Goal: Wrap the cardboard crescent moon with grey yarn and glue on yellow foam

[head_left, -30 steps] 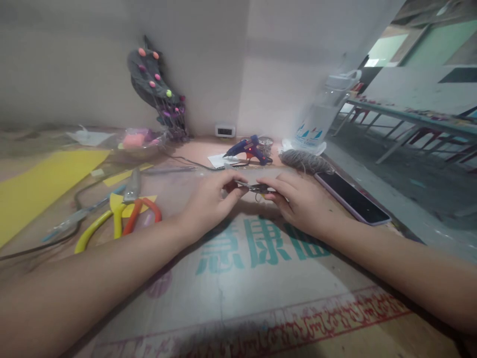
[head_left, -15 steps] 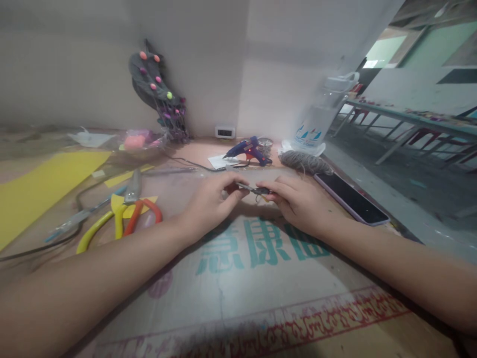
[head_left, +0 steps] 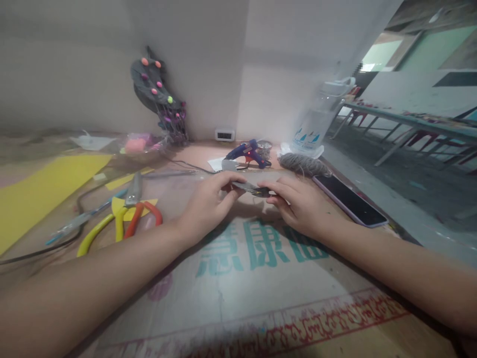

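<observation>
Between both hands, above the middle of the table, is a small dark grey piece [head_left: 252, 189] with a bit of yellow on it. My left hand [head_left: 216, 199] pinches its left end between thumb and fingers. The right end is pinched by my right hand [head_left: 296, 201]. A rounded grey part [head_left: 229, 165] rises just beyond my left fingertips. The piece's exact shape is partly hidden by the fingers.
Behind the hands lies a blue glue gun [head_left: 248, 151]. Pliers with yellow and red handles [head_left: 136, 214] and yellow sheet [head_left: 55, 186] are left. Grey yarn [head_left: 303, 165], a phone [head_left: 350, 200] and a bottle [head_left: 316, 119] are right. A grey crescent [head_left: 152, 89] leans on the wall.
The grey piece has tilted between the fingers, showing more of its flat face and the rounded part behind. Both hands keep their grip in nearly the same place.
</observation>
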### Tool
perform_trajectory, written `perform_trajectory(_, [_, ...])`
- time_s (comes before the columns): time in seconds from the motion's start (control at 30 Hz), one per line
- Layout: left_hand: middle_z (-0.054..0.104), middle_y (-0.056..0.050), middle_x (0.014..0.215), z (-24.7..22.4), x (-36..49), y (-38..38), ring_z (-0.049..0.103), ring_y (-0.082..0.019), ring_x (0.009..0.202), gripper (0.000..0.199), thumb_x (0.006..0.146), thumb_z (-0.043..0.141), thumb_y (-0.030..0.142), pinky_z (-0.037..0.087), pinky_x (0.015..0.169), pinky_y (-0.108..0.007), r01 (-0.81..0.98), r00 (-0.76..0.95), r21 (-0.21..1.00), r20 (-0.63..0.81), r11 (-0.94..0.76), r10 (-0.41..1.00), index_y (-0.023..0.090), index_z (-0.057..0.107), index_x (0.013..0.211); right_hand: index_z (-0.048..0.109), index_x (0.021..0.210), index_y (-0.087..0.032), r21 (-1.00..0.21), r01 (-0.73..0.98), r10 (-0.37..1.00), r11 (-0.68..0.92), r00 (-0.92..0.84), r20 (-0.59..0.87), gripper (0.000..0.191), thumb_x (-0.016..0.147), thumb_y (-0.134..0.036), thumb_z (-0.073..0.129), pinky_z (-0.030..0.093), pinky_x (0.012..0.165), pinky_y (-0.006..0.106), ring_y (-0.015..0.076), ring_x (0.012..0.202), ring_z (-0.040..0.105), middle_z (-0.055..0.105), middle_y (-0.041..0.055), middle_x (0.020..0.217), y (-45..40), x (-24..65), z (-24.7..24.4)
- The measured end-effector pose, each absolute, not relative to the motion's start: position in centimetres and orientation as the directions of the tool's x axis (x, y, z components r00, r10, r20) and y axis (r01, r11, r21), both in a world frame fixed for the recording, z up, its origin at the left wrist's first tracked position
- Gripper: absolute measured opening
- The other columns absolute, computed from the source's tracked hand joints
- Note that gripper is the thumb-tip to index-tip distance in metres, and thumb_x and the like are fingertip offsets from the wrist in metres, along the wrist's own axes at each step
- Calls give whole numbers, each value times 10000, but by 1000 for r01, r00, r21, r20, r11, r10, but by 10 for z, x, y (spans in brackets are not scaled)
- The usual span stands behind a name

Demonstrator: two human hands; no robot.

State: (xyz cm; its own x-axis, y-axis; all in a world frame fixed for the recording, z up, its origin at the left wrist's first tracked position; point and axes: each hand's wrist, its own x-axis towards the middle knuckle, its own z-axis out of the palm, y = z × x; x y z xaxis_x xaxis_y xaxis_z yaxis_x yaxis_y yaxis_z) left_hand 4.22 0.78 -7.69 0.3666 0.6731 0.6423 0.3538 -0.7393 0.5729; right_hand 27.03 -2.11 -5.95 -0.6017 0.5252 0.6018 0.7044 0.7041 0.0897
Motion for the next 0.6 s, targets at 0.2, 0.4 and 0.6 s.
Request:
perform_trajectory(0.2, [695, -26, 1000, -77, 42, 8, 620, -139, 867, 203, 877, 537, 119, 500, 812, -274, 373, 340, 575, 646, -729, 684, 193, 617, 1048, 633, 1176, -134, 78, 714, 549, 695, -598, 585, 302, 982, -272, 447, 496, 709, 341, 206, 802, 613, 684, 101, 899, -19, 271, -60])
perform_trajectory(0.4, [704, -28, 1010, -79, 42, 8, 624, -142, 884, 190, 877, 547, 123, 501, 832, -290, 371, 326, 558, 671, -742, 666, 195, 622, 1036, 624, 1197, -142, 47, 732, 593, 680, -587, 551, 313, 983, -275, 438, 499, 711, 350, 210, 802, 614, 676, 98, 891, -18, 272, -60])
perform_trajectory(0.6, [712, -33, 1030, -81, 42, 10, 635, -157, 907, 198, 881, 549, 138, 506, 843, -312, 397, 329, 531, 679, -749, 656, 209, 636, 1045, 625, 1204, -146, 57, 731, 583, 680, -586, 562, 309, 976, -260, 451, 503, 716, 357, 207, 789, 613, 683, 94, 886, -18, 271, -60])
